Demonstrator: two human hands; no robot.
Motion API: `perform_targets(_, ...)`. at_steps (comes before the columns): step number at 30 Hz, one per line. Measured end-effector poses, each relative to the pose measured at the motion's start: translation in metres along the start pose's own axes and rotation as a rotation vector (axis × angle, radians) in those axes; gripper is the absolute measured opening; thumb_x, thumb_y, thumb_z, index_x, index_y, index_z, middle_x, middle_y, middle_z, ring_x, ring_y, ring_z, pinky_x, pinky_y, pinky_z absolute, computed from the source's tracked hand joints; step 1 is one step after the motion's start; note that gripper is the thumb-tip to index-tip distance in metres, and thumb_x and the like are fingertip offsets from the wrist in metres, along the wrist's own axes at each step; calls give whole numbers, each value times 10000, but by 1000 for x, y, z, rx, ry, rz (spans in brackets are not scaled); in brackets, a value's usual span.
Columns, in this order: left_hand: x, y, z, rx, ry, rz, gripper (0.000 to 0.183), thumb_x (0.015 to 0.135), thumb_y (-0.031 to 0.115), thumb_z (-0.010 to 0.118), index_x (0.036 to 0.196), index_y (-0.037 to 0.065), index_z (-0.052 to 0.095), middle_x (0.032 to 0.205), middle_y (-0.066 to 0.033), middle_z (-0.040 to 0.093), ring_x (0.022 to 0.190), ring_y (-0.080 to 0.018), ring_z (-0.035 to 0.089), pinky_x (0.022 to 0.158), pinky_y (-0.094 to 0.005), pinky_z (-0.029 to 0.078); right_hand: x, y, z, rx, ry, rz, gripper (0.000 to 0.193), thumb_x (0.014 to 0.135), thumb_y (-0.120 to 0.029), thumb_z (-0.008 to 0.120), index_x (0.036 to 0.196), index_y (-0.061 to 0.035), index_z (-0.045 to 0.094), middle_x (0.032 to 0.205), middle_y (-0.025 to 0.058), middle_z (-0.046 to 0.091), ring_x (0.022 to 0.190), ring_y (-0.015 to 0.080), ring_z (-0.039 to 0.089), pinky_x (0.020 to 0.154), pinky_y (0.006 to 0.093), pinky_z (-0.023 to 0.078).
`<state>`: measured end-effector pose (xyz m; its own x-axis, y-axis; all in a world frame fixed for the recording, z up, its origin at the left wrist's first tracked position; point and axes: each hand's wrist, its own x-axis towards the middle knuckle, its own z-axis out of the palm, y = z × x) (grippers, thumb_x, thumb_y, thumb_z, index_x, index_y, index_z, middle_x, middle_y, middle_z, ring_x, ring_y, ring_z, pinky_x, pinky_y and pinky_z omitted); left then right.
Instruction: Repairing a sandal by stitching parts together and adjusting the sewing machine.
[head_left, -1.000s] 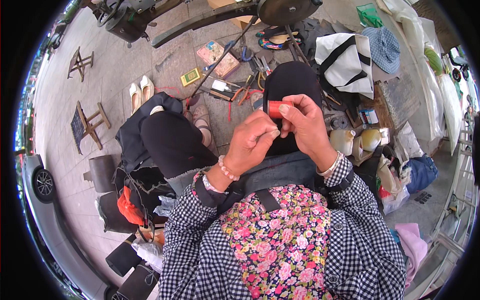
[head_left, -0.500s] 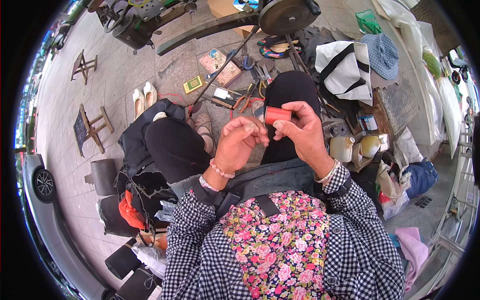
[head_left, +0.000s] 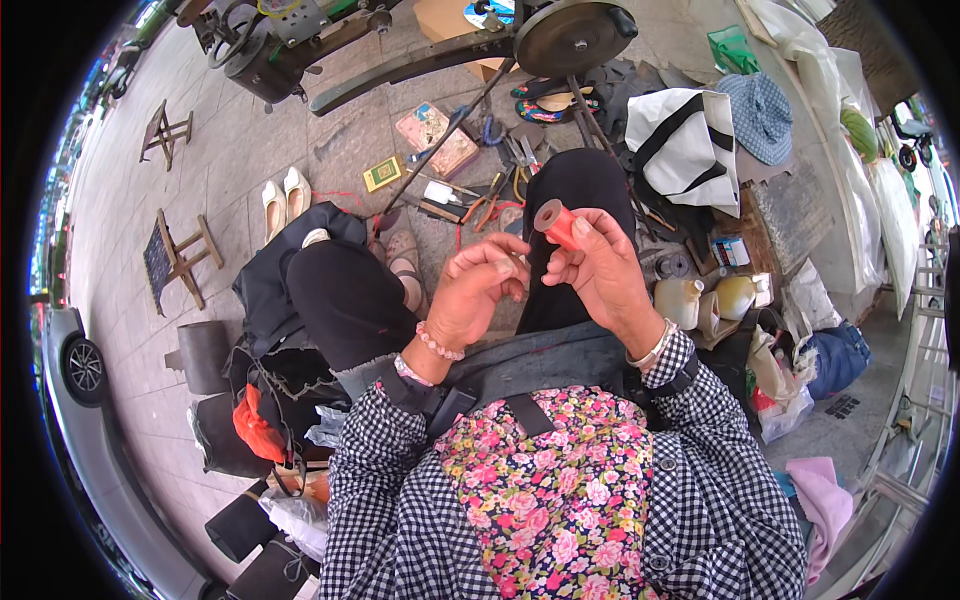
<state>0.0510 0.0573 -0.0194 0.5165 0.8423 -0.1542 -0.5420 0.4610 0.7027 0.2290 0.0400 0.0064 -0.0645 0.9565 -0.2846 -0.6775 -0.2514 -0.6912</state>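
A spool of red thread is gripped in my right hand, above my right knee, with one round end tilted up and to the left. Close by on its left, my left hand is curled, its thumb and fingertips drawn together. Whatever it may pinch is too fine to make out. A small gap separates the two hands. Both hang over my lap, where a dark grey cloth lies above a floral apron.
An old hand-cranked machine stands ahead. Pliers, a yellow box and white shoes lie on the paving. To the right are a white bag, a blue hat and bottles. Folding stools stand left.
My right hand has turned the spool from lying sideways to tilted, its round end now showing. My left hand stays curled close by, shifted slightly.
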Motion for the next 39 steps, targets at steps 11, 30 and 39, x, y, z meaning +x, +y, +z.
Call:
perform_targets(11, 2, -2, -4, 125, 54, -56, 67, 782, 86, 550, 729, 46, 552, 851, -53, 539, 726, -143, 550, 627, -276, 433, 0, -3, -7, 56, -79, 21, 224, 893, -219, 498, 1023, -48, 435, 896, 113, 578, 665, 170, 605, 591, 339, 546)
perform_targets(30, -8, 28, 18, -22, -194, 196, 133, 826, 159, 539, 766, 42, 517, 805, -127, 562, 777, -228, 534, 703, -342, 430, -5, 3, -4, -675, -49, -306, 329, 720, 6, 654, 1014, -3, 507, 937, 20, 459, 806, 86, 533, 628, 196, 469)
perform_targets(39, -5, 16, 24, 23, -87, 124, 148, 882, 151, 469, 781, 44, 481, 739, -104, 532, 724, -201, 522, 667, -322, 423, -7, -2, 3, -778, -76, -439, 369, 774, -8, 583, 1136, 9, 516, 977, 55, 471, 793, 97, 551, 615, 200, 503)
